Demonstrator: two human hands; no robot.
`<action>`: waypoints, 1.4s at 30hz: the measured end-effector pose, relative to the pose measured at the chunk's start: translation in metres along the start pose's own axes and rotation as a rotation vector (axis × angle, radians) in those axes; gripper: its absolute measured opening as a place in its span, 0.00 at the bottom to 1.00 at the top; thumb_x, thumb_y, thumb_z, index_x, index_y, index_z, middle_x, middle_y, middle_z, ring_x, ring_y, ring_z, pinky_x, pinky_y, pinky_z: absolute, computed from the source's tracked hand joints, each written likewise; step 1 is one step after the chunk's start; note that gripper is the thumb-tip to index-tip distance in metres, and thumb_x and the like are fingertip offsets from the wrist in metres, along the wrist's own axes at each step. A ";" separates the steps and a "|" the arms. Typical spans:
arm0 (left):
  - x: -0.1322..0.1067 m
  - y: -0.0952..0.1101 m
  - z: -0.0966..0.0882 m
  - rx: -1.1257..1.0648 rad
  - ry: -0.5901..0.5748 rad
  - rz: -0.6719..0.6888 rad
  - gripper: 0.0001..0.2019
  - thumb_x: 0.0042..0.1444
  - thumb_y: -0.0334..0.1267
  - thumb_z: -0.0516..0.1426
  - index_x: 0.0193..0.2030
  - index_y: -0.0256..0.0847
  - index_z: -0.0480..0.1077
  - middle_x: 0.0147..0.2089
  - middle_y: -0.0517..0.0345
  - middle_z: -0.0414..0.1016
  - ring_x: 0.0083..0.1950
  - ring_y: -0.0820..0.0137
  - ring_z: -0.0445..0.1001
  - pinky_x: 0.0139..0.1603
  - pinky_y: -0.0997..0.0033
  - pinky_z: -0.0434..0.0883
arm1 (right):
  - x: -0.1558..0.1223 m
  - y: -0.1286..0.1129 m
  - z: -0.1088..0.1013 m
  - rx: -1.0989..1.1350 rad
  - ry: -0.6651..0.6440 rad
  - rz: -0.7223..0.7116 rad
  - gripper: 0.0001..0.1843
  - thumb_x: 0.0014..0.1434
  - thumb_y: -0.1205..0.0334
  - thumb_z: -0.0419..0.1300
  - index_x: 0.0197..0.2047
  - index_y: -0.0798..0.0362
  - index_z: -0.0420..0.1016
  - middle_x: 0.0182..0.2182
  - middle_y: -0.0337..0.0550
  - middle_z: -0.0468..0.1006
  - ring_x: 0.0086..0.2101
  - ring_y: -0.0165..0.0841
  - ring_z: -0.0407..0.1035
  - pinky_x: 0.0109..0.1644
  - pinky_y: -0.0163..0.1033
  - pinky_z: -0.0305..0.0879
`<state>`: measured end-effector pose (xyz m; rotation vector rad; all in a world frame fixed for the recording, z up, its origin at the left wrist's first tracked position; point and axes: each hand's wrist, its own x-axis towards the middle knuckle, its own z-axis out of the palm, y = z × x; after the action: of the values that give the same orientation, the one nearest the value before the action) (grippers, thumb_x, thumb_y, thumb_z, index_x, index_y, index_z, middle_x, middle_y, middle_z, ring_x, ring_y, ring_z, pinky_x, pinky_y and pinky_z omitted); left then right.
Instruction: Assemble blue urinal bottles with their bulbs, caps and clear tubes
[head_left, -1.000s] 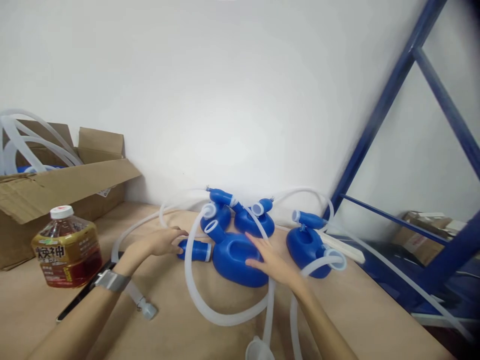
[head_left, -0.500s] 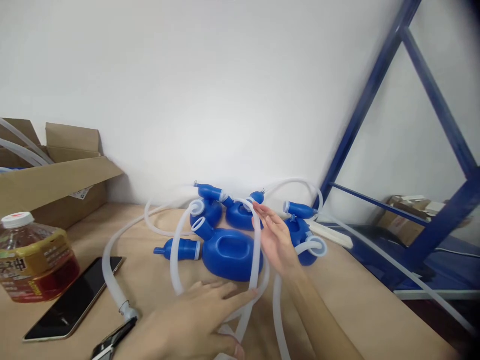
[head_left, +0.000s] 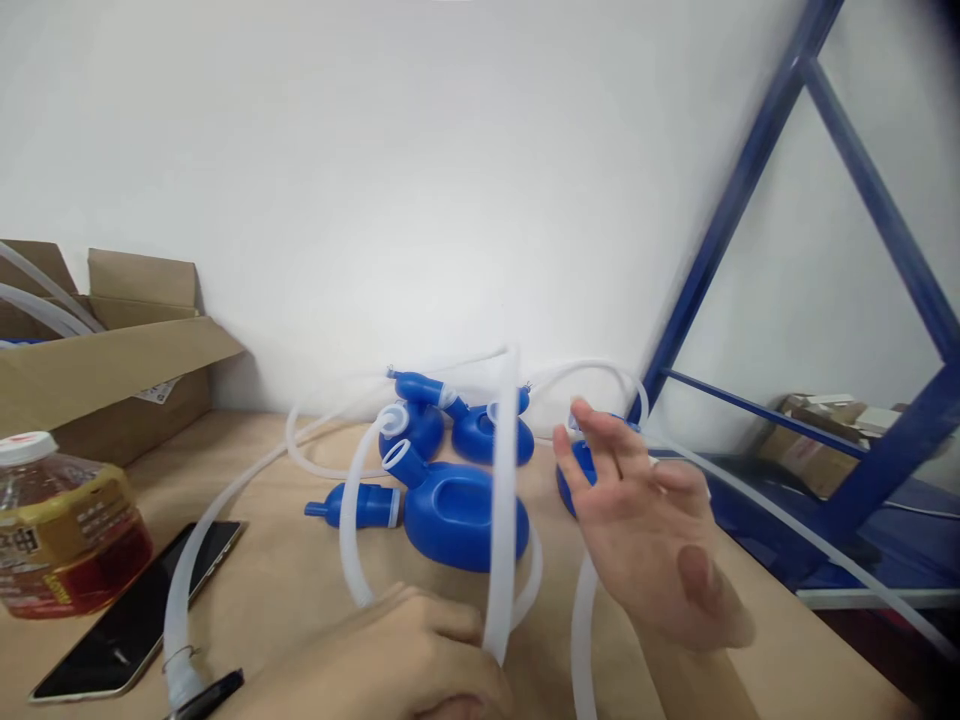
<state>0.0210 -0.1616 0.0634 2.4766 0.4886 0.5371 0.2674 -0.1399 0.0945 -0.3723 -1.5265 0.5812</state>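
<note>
My left hand [head_left: 390, 660] is low in the middle of the view, closed around a translucent white tube [head_left: 501, 520] that rises steeply from it, blurred. My right hand [head_left: 645, 530] is raised to the right of the tube, palm toward me, fingers spread and holding nothing. Behind both hands a large blue plastic vessel [head_left: 457, 515] with an oval opening lies on the brown tabletop [head_left: 300, 560]. A blue spout piece [head_left: 360, 505] lies to its left. More blue vessels [head_left: 487, 430] with looping tubes sit at the wall.
A tea bottle [head_left: 60, 530] with a white cap stands at the left, a black phone [head_left: 142, 605] lying beside it. An open cardboard box [head_left: 105, 360] with tubes is at the back left. A blue metal rack [head_left: 750, 200] stands on the right.
My left hand has closed on the tube and lifted it upright. My right hand has drawn back from the blue vessels toward me and opened out. The view shifted slightly.
</note>
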 end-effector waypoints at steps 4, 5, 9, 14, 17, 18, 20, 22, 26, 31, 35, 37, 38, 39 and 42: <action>-0.012 0.000 -0.030 0.023 0.431 0.039 0.08 0.68 0.35 0.58 0.46 0.52 0.79 0.45 0.62 0.85 0.45 0.66 0.83 0.46 0.70 0.79 | 0.006 0.021 -0.003 -0.047 -0.012 0.208 0.12 0.67 0.47 0.61 0.36 0.42 0.79 0.41 0.43 0.80 0.52 0.46 0.75 0.64 0.59 0.68; -0.016 -0.004 -0.039 0.039 0.565 0.052 0.08 0.67 0.35 0.59 0.45 0.52 0.79 0.45 0.62 0.86 0.45 0.66 0.84 0.46 0.69 0.80 | 0.005 0.032 -0.002 -0.126 -0.077 0.313 0.12 0.68 0.47 0.61 0.39 0.43 0.80 0.42 0.44 0.81 0.52 0.45 0.75 0.64 0.58 0.69; -0.031 -0.031 -0.076 0.168 0.951 0.050 0.08 0.65 0.34 0.61 0.44 0.50 0.82 0.49 0.59 0.85 0.50 0.62 0.83 0.49 0.65 0.80 | -0.008 0.080 0.009 -0.579 -0.358 0.570 0.29 0.64 0.48 0.64 0.66 0.45 0.71 0.67 0.50 0.70 0.67 0.48 0.62 0.73 0.58 0.56; -0.043 -0.074 -0.110 0.169 1.309 -0.250 0.09 0.61 0.47 0.65 0.42 0.48 0.84 0.49 0.57 0.85 0.54 0.57 0.81 0.58 0.57 0.77 | -0.029 0.111 0.017 -0.909 -0.666 0.610 0.39 0.64 0.51 0.65 0.75 0.37 0.59 0.77 0.45 0.51 0.75 0.51 0.42 0.76 0.63 0.45; -0.040 -0.088 -0.110 -0.042 1.208 -0.400 0.17 0.53 0.53 0.68 0.45 0.46 0.83 0.45 0.54 0.86 0.51 0.54 0.82 0.56 0.56 0.78 | -0.032 0.112 0.018 -0.960 -0.641 0.552 0.37 0.63 0.54 0.66 0.73 0.34 0.62 0.71 0.47 0.60 0.71 0.51 0.54 0.73 0.60 0.54; -0.036 -0.089 -0.105 -0.097 1.154 -0.405 0.19 0.51 0.53 0.69 0.45 0.44 0.83 0.44 0.54 0.86 0.50 0.54 0.82 0.54 0.57 0.79 | -0.031 0.111 0.018 -0.944 -0.626 0.564 0.39 0.62 0.54 0.68 0.73 0.35 0.62 0.69 0.49 0.62 0.69 0.51 0.58 0.71 0.59 0.58; -0.025 -0.090 -0.091 -0.142 1.056 -0.394 0.19 0.49 0.52 0.70 0.43 0.42 0.82 0.43 0.53 0.86 0.48 0.55 0.82 0.50 0.59 0.80 | -0.029 0.110 0.017 -0.876 -0.609 0.612 0.45 0.58 0.52 0.71 0.75 0.39 0.60 0.66 0.52 0.65 0.66 0.53 0.63 0.69 0.59 0.62; -0.012 -0.093 -0.074 -0.135 1.011 -0.384 0.16 0.51 0.51 0.68 0.39 0.42 0.81 0.45 0.52 0.85 0.49 0.55 0.82 0.49 0.60 0.80 | -0.026 0.108 0.016 -0.770 -0.619 0.627 0.50 0.54 0.53 0.74 0.75 0.42 0.59 0.67 0.53 0.67 0.65 0.54 0.64 0.69 0.59 0.61; 0.001 -0.112 -0.056 -0.114 1.065 -0.428 0.15 0.55 0.48 0.62 0.42 0.41 0.80 0.47 0.51 0.84 0.51 0.54 0.80 0.49 0.59 0.79 | -0.020 0.106 0.008 -0.550 -0.666 0.558 0.50 0.49 0.54 0.77 0.73 0.41 0.64 0.69 0.49 0.69 0.68 0.54 0.62 0.72 0.58 0.58; -0.008 -0.135 -0.070 -0.095 1.159 -0.486 0.14 0.51 0.45 0.60 0.40 0.40 0.76 0.44 0.51 0.82 0.49 0.56 0.79 0.50 0.59 0.76 | -0.014 0.104 0.001 -0.494 -0.675 0.608 0.51 0.44 0.56 0.80 0.70 0.41 0.69 0.67 0.46 0.72 0.66 0.53 0.65 0.71 0.57 0.61; -0.005 -0.135 -0.068 -0.114 1.052 -0.499 0.11 0.49 0.43 0.56 0.36 0.40 0.75 0.40 0.52 0.82 0.41 0.59 0.80 0.40 0.63 0.76 | -0.012 0.100 0.002 -0.468 -0.685 0.589 0.50 0.43 0.57 0.81 0.69 0.39 0.70 0.66 0.44 0.73 0.64 0.52 0.68 0.71 0.56 0.61; 0.001 -0.131 -0.058 -0.104 0.970 -0.491 0.12 0.51 0.43 0.56 0.39 0.41 0.76 0.44 0.52 0.82 0.43 0.59 0.80 0.41 0.64 0.76 | -0.012 0.099 0.002 -0.476 -0.682 0.598 0.50 0.44 0.56 0.80 0.69 0.41 0.70 0.67 0.46 0.73 0.64 0.52 0.67 0.71 0.57 0.62; 0.005 -0.129 -0.051 -0.095 0.924 -0.487 0.13 0.52 0.44 0.57 0.40 0.41 0.76 0.45 0.53 0.82 0.44 0.59 0.80 0.42 0.63 0.76 | -0.012 0.099 0.002 -0.486 -0.681 0.606 0.50 0.44 0.55 0.81 0.69 0.42 0.70 0.67 0.46 0.73 0.65 0.53 0.67 0.71 0.57 0.61; 0.008 -0.128 -0.045 -0.083 0.880 -0.487 0.12 0.52 0.44 0.58 0.40 0.42 0.76 0.44 0.54 0.82 0.44 0.59 0.79 0.44 0.62 0.76 | -0.013 0.099 0.002 -0.496 -0.680 0.615 0.50 0.43 0.54 0.81 0.68 0.43 0.71 0.67 0.47 0.72 0.65 0.53 0.66 0.71 0.58 0.61; 0.014 -0.129 -0.027 -0.029 0.797 -0.522 0.13 0.52 0.47 0.64 0.41 0.43 0.72 0.38 0.57 0.79 0.40 0.59 0.78 0.43 0.60 0.74 | -0.016 0.101 0.000 -0.505 -0.671 0.637 0.50 0.41 0.54 0.82 0.67 0.46 0.73 0.67 0.48 0.73 0.65 0.54 0.66 0.71 0.58 0.61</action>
<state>-0.0089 -0.0427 0.0125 1.8983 1.3595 1.2715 0.2563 -0.0664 0.0236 -1.1679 -2.2163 0.8632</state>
